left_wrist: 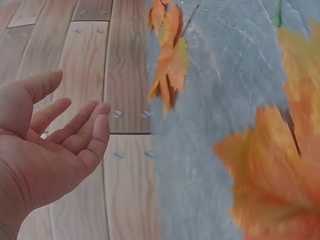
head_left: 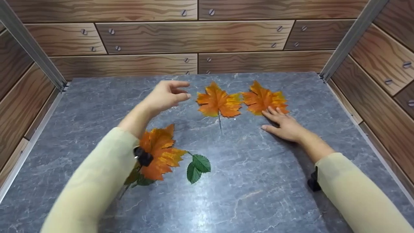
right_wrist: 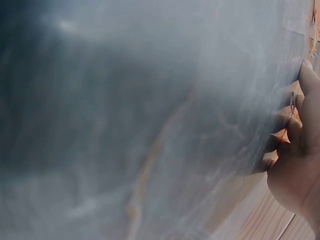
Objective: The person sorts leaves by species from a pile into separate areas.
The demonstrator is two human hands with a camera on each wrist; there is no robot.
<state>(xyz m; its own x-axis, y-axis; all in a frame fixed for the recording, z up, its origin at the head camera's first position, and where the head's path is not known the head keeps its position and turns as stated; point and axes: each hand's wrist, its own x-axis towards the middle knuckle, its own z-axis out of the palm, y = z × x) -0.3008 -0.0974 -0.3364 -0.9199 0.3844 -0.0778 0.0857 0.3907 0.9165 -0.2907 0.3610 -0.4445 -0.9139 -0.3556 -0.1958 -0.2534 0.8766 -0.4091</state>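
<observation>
Two orange maple leaves lie side by side at the back of the table. My right hand (head_left: 286, 126) has its fingertips on the lower edge of the right maple leaf (head_left: 261, 95), covering part of it. To the left of the middle maple leaf (head_left: 217, 99), whose thin stem points toward me, my left hand (head_left: 165, 96) hovers with nothing in it. In the left wrist view its fingers (left_wrist: 75, 130) are loosely bent. Below my left forearm lies another maple leaf (head_left: 158, 152), partly hidden by the sleeve, over some green foliage.
A small green leaf sprig (head_left: 199, 166) pokes out right of the nearest maple leaf. The grey marbled tabletop (head_left: 252, 187) is bordered by wood-patterned walls (head_left: 194, 37) at the back and sides, with metal posts (head_left: 347, 42) at the corners.
</observation>
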